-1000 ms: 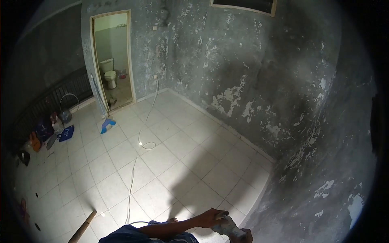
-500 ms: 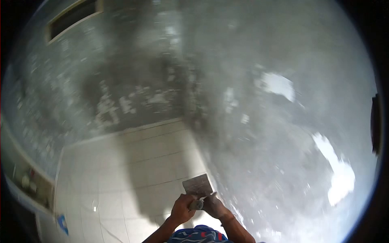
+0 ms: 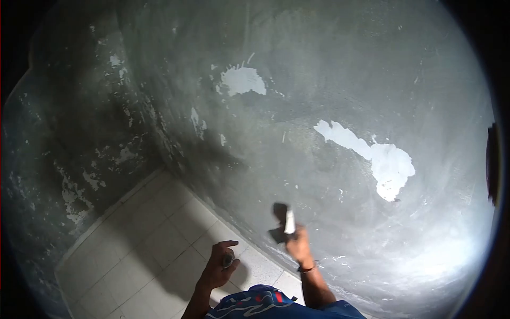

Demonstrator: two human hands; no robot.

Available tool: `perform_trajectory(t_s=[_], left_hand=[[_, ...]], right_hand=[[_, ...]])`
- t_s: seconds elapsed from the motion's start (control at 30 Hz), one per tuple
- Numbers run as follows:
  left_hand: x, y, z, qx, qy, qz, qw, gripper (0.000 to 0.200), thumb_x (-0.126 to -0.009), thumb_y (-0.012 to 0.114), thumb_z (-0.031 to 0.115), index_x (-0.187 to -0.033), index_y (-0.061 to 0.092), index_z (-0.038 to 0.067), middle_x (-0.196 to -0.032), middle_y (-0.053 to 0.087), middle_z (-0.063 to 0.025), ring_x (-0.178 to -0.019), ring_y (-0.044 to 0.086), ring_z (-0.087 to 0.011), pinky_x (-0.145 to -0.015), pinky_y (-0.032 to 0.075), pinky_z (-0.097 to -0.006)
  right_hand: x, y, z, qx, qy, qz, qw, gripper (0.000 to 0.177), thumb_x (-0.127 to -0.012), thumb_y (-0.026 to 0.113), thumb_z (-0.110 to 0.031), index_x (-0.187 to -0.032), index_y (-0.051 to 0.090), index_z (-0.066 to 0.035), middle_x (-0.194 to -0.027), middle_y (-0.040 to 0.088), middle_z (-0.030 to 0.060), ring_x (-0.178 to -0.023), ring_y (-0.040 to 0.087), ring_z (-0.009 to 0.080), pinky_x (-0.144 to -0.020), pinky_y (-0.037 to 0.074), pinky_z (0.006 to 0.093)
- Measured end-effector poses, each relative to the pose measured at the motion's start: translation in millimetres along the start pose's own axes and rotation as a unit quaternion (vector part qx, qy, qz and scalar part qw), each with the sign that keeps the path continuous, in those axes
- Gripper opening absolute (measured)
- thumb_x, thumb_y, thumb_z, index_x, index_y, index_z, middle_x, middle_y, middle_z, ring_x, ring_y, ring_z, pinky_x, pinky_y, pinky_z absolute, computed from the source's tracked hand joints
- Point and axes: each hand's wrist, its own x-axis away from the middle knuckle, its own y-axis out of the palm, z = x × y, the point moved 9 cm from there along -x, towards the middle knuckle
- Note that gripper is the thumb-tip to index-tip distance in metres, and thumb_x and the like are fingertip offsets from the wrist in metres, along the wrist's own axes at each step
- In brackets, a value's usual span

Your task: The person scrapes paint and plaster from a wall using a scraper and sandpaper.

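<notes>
My right hand (image 3: 299, 244) is raised toward the grey wall (image 3: 329, 80) and grips a flat metal scraper (image 3: 289, 220) with its blade up against the wall surface. Lower down, over the white floor tiles (image 3: 159, 234), my left hand (image 3: 219, 263) is curled around a small dark round object (image 3: 228, 259) that I cannot identify. The two hands are apart. Part of my blue patterned shirt (image 3: 265, 305) shows at the bottom edge.
The grey wall has white patches of peeled paint (image 3: 390, 165) to the right of the scraper and a smaller white patch (image 3: 241, 81) higher up. A second flaking wall (image 3: 79, 159) meets it in a corner on the left.
The view has swung further to the right wall. Both hands held the scraper together before; now the right hand alone lifts it to the wall and the left has dropped away.
</notes>
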Motion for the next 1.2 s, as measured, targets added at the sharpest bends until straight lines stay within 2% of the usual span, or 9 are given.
perform_trajectory(t_s=[0.07,0.13,0.2,0.27,0.4,0.47,0.53,0.73,1.2], left_hand=[[-6,-4,16,-0.129,0.097,0.017,0.987,0.045,-0.075,0.072,0.008,-0.117,0.054,0.013,-0.114,0.049,-0.0092,-0.098,0.047,-0.0270,-0.086,0.041,-0.0356],[-10,-7,14,-0.164,0.079,0.005,0.983,0.049,-0.072,0.073,0.005,-0.116,0.055,0.016,-0.114,0.048,-0.0087,-0.102,0.045,-0.0296,-0.089,0.041,-0.0386],[-16,-13,3,-0.196,0.074,0.008,0.978,0.051,-0.070,0.075,0.006,-0.117,0.056,0.017,-0.114,0.049,-0.0093,-0.105,0.045,-0.0297,-0.090,0.041,-0.0382],[-20,-19,-5,-0.147,0.029,-0.002,0.989,0.048,-0.074,0.071,0.005,-0.118,0.055,0.015,-0.114,0.053,-0.0104,-0.106,0.050,-0.0324,-0.089,0.044,-0.0384],[-27,-22,-10,-0.053,0.000,0.006,0.999,0.041,-0.080,0.067,0.009,-0.118,0.053,0.006,-0.115,0.059,-0.0118,-0.102,0.059,-0.0304,-0.086,0.048,-0.0330],[-26,-23,-6,-0.023,0.008,0.021,0.999,0.039,-0.082,0.066,0.011,-0.118,0.053,0.002,-0.116,0.060,-0.0122,-0.101,0.060,-0.0284,-0.086,0.048,-0.0315],[-18,-19,-25,0.176,-0.107,0.036,0.978,0.039,-0.083,0.067,0.015,-0.116,0.053,0.000,-0.118,0.060,-0.0117,-0.103,0.059,-0.0216,-0.088,0.047,-0.0293],[-9,-10,-12,0.117,0.033,-0.003,0.993,0.036,-0.084,0.066,0.014,-0.114,0.055,0.000,-0.117,0.060,-0.0121,-0.103,0.058,-0.0185,-0.088,0.047,-0.0299],[22,-3,-40,0.168,-0.052,0.018,0.984,0.034,-0.082,0.068,0.011,-0.112,0.057,0.001,-0.114,0.062,-0.0111,-0.105,0.059,-0.0188,-0.089,0.047,-0.0291]], right_hand=[[-3,-66,-61,-0.015,-0.105,0.136,0.985,0.050,-0.080,0.055,0.003,-0.129,0.047,-0.002,-0.120,0.057,0.0119,-0.098,0.055,0.0167,-0.081,0.045,0.0326],[-6,-128,-64,-0.432,-0.036,0.317,0.844,0.047,-0.089,0.045,-0.001,-0.135,0.038,-0.002,-0.128,0.050,0.0151,-0.104,0.055,0.0217,-0.088,0.045,0.0355],[12,-180,-134,-0.001,-0.277,0.426,0.862,0.050,-0.090,0.046,-0.006,-0.139,0.034,-0.003,-0.132,0.047,0.0151,-0.116,0.050,0.0267,-0.096,0.042,0.0389],[33,-199,-185,0.256,-0.308,0.544,0.737,0.053,-0.087,0.054,-0.007,-0.138,0.037,-0.005,-0.136,0.044,0.0154,-0.127,0.041,0.0301,-0.103,0.038,0.0440],[22,-227,-213,0.485,-0.325,0.581,0.567,0.056,-0.083,0.058,-0.015,-0.136,0.041,-0.008,-0.143,0.035,0.0173,-0.134,0.028,0.0352,-0.110,0.027,0.0495],[2,-235,-203,0.481,-0.250,0.574,0.614,0.065,-0.076,0.053,-0.017,-0.139,0.040,-0.023,-0.150,0.023,0.0108,-0.140,0.010,0.0361,-0.110,0.005,0.0603],[-10,-232,-199,0.517,-0.211,0.584,0.588,0.075,-0.070,0.052,-0.011,-0.141,0.036,-0.028,-0.153,0.016,0.0094,-0.141,0.006,0.0365,-0.109,0.000,0.0614],[-13,-236,-194,0.535,-0.210,0.591,0.566,0.069,-0.076,0.051,-0.015,-0.142,0.035,-0.028,-0.152,0.018,0.0096,-0.140,0.008,0.0366,-0.109,0.001,0.0606],[-12,-234,-196,0.548,-0.213,0.602,0.540,0.062,-0.081,0.053,-0.031,-0.141,0.038,-0.026,-0.151,0.021,0.0114,-0.138,0.015,0.0390,-0.109,0.007,0.0593]])
